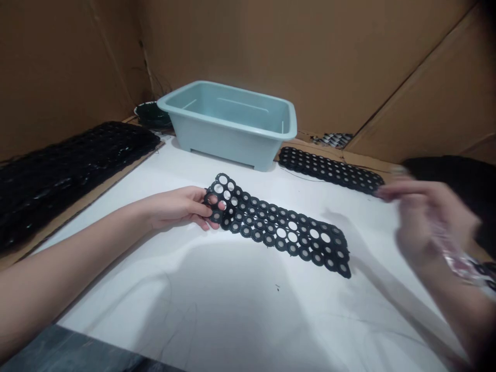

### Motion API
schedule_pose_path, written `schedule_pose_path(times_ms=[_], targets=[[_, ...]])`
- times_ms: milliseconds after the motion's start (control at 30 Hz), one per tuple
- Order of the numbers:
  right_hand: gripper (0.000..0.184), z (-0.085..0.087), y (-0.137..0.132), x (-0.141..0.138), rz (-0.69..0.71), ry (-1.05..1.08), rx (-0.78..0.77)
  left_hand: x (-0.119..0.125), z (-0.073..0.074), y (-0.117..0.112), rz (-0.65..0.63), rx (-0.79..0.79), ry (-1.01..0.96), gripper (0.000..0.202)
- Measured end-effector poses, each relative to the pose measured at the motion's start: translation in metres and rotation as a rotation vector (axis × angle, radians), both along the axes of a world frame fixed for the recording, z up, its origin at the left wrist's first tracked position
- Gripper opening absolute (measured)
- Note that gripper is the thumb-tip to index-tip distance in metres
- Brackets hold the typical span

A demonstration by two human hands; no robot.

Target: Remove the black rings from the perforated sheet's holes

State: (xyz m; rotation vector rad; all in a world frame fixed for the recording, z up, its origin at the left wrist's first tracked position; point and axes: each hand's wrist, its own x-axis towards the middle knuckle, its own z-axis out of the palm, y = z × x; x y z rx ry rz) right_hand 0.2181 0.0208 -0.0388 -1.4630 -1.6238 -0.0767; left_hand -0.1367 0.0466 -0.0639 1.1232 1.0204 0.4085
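A black strip of joined rings lies across the white table top; some of its holes are punched out and show white. My left hand pinches the strip's left end, with the thumb through a ring. My right hand hovers blurred at the right, above the table and near the end of a second black ring strip. Its fingers are smeared by motion, so their state is unclear.
A pale blue plastic tub stands at the back centre. A stack of black ring sheets lies at the left on cardboard. Brown cardboard walls surround the table. A dark mass sits at the far right.
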Motion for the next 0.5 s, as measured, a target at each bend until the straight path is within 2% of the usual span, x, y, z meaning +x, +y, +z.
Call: schedule_pose_path(times_ms=[33,67,167,200,333,400,500], targets=[[0.038,-0.001,0.007,-0.02,0.151,0.028,-0.06,-0.001,-0.001,0.0,-0.002,0.003,-0.006,0.02],[0.037,-0.003,0.011,-0.041,0.377,0.077,-0.151,-0.001,-0.002,0.001,-0.003,0.009,-0.011,0.019],[0.034,-0.007,0.012,-0.097,0.724,0.272,-0.438,-0.002,-0.003,0.001,-0.021,0.034,-0.011,0.018],[0.031,-0.01,0.011,-0.112,0.791,0.35,-0.492,-0.002,-0.003,0.001,-0.031,0.043,-0.005,0.018],[0.01,-0.031,0.009,-0.145,0.929,0.586,-0.695,-0.001,-0.002,0.001,-0.059,0.066,0.009,0.015],[0.005,-0.042,0.011,-0.149,0.929,0.672,-0.754,-0.001,-0.002,0.001,-0.057,0.065,0.009,0.015],[0.004,-0.053,0.011,-0.149,0.897,0.674,-0.814,0.0,-0.001,0.002,-0.052,0.063,0.026,0.013]])
